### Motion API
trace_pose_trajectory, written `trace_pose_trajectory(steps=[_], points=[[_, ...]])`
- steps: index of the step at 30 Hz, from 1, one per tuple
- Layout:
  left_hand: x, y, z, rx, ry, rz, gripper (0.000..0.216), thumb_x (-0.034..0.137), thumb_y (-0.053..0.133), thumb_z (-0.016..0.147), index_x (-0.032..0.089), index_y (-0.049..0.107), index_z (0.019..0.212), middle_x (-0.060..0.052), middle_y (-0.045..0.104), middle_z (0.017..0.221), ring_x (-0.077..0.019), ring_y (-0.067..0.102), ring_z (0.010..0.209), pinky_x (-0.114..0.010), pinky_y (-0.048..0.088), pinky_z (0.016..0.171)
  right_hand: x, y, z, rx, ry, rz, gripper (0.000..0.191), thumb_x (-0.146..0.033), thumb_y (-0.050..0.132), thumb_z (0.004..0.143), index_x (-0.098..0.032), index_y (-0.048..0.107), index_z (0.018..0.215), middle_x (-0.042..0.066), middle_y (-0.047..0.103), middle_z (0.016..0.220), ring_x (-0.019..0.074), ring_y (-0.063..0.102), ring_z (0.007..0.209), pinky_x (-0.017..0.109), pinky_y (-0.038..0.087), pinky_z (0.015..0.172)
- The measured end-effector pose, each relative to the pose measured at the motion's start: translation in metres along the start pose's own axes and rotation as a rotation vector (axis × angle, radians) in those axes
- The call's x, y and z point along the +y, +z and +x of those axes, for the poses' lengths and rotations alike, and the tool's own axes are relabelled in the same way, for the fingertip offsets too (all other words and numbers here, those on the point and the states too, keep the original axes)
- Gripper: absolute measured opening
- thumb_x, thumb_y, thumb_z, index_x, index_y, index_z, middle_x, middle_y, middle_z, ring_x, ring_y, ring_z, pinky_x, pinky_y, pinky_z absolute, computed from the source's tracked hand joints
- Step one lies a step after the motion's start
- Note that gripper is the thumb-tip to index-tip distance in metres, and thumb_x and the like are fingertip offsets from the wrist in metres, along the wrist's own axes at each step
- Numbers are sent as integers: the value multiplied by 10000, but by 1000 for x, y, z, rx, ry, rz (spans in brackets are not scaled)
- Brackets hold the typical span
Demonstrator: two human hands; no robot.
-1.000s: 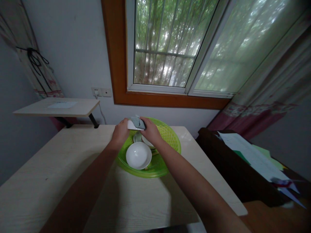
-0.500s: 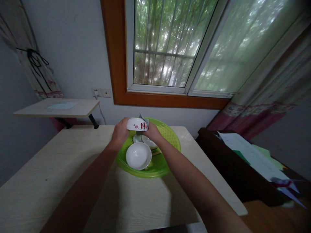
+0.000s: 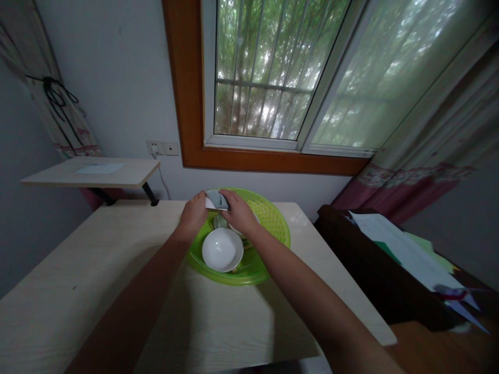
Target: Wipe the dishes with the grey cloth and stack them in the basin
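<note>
My left hand [image 3: 195, 212] grips a small white bowl [image 3: 209, 203] above the far side of a green plastic basin [image 3: 273, 223]. My right hand [image 3: 237, 210] presses a grey cloth [image 3: 216, 199] against that bowl, fingers closed on the cloth. The bowl is mostly hidden by the cloth and both hands. Inside the basin, nearer to me, lies a larger white bowl [image 3: 222, 250], mouth up. Another small white dish [image 3: 220, 222] sits partly hidden under my right hand.
The basin stands on a pale wooden table [image 3: 97, 270]. A small wall shelf [image 3: 93, 173] is at the left, a window [image 3: 273, 78] straight ahead. At the right a dark cabinet [image 3: 374, 270] carries papers [image 3: 409, 249]. A curtain [image 3: 429, 156] hangs at the right.
The small bowl's red-patterned outside showed half a second ago. Now the grey cloth in my right hand covers it again, and the right hand has slid left over the bowl.
</note>
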State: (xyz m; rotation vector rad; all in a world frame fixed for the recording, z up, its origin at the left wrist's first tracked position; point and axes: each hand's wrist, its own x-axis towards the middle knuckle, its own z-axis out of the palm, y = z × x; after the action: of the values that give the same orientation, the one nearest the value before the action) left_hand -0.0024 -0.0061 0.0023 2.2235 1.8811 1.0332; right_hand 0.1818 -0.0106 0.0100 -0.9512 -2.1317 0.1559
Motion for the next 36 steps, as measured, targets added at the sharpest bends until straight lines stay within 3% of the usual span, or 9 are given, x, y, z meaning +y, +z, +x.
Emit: trace_pose_trajectory(steps=[5,11,18,25,30,36], points=[[5,-5,-1,-6,-21,48,278,103,421,888,180,603,1084,-143,710,1041,-241,669,947,-326,472,842,14,5,0,30,136,24,620,-58,536,752,-164,521,1363,140,610,1335,259,567,1221,422,429,1086],[6,-9,-1,48,7,-24,380,66,454,855,182,593,1189,-122,704,1117,-232,657,1031,-325,484,910,34,13,-3,14,344,88,423,-84,533,793,-214,636,1182,65,732,1047,243,671,980,386,535,908],[4,-5,2,87,98,-149,524,47,495,812,203,562,1308,-103,671,1278,-228,629,1160,-358,460,1046,51,18,-1,123,492,205,324,-139,496,844,-241,697,1077,52,743,1076,251,664,1066,431,510,977],[1,2,5,38,53,-282,384,162,534,880,188,601,1257,-110,715,1178,-233,668,1073,-351,499,957,51,23,0,113,580,355,284,-258,501,894,-216,698,1095,58,741,1111,236,683,1054,429,522,962],[1,0,3,-13,36,-239,386,63,480,849,172,603,1199,-115,719,1129,-227,664,1059,-337,495,933,42,13,0,24,575,96,253,-243,518,900,-192,702,1066,113,744,1046,281,692,1005,431,538,907],[15,-9,-4,-85,70,27,440,3,451,816,169,564,1208,-126,686,1188,-224,645,1109,-322,475,965,16,-9,0,-115,394,-270,461,-102,513,843,-148,555,1300,140,694,1175,263,657,1068,380,505,949]])
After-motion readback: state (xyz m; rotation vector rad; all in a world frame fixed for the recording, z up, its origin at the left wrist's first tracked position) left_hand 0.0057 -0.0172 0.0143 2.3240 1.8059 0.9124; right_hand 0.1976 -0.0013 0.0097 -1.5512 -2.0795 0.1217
